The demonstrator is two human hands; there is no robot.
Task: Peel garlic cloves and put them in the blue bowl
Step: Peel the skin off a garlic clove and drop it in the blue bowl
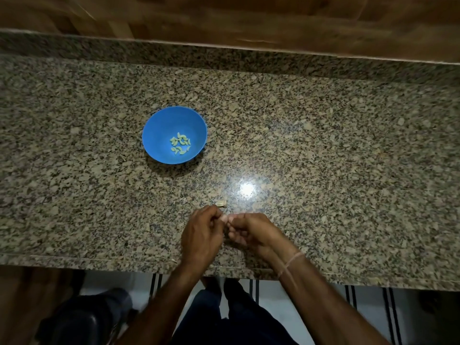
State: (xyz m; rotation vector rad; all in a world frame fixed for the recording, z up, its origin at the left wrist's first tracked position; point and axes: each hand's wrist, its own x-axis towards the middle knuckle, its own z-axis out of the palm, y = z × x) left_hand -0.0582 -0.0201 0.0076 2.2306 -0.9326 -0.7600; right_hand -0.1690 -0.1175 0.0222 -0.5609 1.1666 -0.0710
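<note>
Had left hand (201, 235) and right hand (250, 231) curled together near the front edge of the countertop (323, 145), pinched a small pale bit (225, 217) between both; couldn't tell what exactly.

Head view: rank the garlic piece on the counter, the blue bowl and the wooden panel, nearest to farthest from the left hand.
From the left hand:
1. Garlic piece, just ahead of it, slightly right.
2. Blue bowl, farther back on the counter, to the left.
3. Wooden panel, behind the counter's rear edge.
</note>
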